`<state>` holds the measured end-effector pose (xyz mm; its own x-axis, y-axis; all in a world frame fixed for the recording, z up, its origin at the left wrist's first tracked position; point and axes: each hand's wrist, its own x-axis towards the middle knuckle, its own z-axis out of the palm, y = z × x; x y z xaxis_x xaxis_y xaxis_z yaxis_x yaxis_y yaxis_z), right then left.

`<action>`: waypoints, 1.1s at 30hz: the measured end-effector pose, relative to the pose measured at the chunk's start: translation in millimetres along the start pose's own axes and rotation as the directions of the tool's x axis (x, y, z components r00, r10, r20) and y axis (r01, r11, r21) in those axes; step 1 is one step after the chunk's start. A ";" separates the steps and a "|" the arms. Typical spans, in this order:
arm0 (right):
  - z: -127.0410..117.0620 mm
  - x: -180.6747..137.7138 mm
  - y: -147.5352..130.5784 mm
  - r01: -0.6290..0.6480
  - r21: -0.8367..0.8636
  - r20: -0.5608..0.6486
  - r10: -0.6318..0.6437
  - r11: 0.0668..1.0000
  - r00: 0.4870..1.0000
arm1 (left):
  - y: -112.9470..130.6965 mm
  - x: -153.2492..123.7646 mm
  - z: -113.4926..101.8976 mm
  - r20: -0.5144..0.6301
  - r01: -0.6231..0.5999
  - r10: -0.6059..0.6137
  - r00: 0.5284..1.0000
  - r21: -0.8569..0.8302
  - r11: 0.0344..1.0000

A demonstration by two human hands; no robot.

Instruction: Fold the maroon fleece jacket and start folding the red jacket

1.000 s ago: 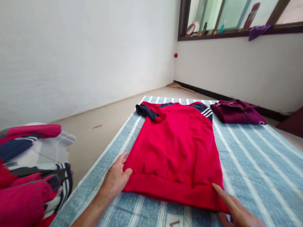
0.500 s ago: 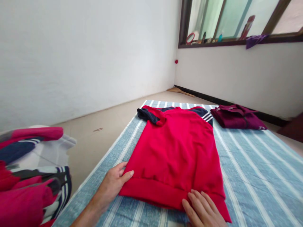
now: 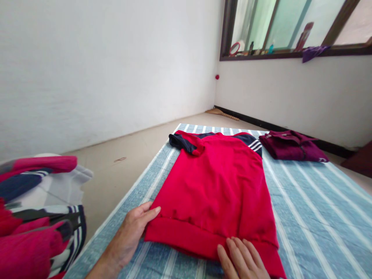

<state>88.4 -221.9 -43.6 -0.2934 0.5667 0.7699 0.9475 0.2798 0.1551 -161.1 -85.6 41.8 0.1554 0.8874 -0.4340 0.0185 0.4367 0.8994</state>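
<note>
A red sweatshirt [image 3: 221, 186] with dark navy shoulders and white stripes lies flat, its wide hem toward me. The sleeve at its upper left is folded inward over the body. My left hand [image 3: 135, 224] pinches the lower left side edge just above the hem, thumb on top and the other fingers partly hidden at the edge. Lying across the hem right of its middle is my right hand [image 3: 241, 255], fingers stretched out on the cloth; its lower part is cut off by the frame.
Under the sweatshirt spreads a blue and white striped cloth [image 3: 308, 201]. A folded maroon garment [image 3: 293, 145] lies at the far right. Left of it all is a heap of clothes [image 3: 31, 232]. Beyond are a floor with a broom-like object [image 3: 222, 112], white walls and a window [image 3: 279, 27].
My right hand has slid slightly left along the hem. My left hand has shifted a little left, still at the side edge. The hem's left corner moved slightly left too.
</note>
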 end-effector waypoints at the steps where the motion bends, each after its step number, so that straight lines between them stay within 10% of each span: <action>1: 2.7 4.8 -4.9 0.028 0.015 -0.002 -0.028 0.999 1.000 | 4.8 -1.1 3.5 0.008 -0.007 0.007 1.000 -0.043 0.999; 11: 7.2 46.4 5.2 -0.205 0.399 0.174 0.146 0.894 0.974 | 57.3 8.9 65.6 0.168 -0.131 0.181 0.969 -0.275 0.953; 16: -15.6 73.9 47.7 -0.777 0.578 0.702 0.333 0.251 0.629 | 83.8 31.3 102.7 0.181 -0.222 0.293 0.939 -0.332 0.917; 22: -26.9 108.0 110.3 -0.741 0.544 0.831 0.374 -0.393 0.412 | 129.5 75.6 165.9 0.231 -0.327 0.434 0.871 -0.387 0.862; 28: -37.2 117.6 152.3 -0.581 0.568 0.814 0.503 -0.583 0.292 | 175.0 102.0 254.1 0.410 -0.517 0.578 0.706 -0.260 0.816; 33: -21.8 68.4 184.1 -0.528 0.596 0.753 0.649 -0.605 0.106 | 153.7 104.9 286.7 0.716 -0.635 0.458 0.527 -0.027 0.772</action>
<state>245.5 -148.5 51.1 0.4882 0.8253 -0.2840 -0.4943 -0.0067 -0.8693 141.2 32.2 149.2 0.7972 0.5622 0.2201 -0.1109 -0.2221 0.9687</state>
